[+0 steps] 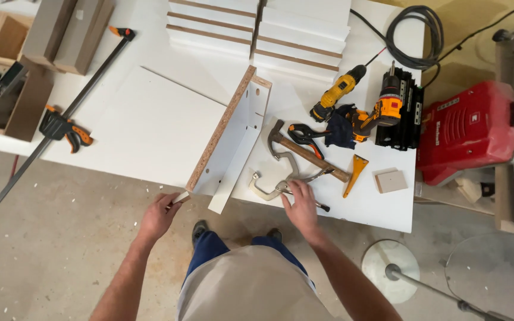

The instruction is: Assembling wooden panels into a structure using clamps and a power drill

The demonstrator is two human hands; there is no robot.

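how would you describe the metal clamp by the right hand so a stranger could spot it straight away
Start at the white worktable and go to its near edge, right of the upright chipboard panel. There the right hand rests on a silvery locking clamp, just below the wooden-handled hammer. Unlike the black-and-orange clamps nearby, it is bare metal with curved C-shaped jaws.
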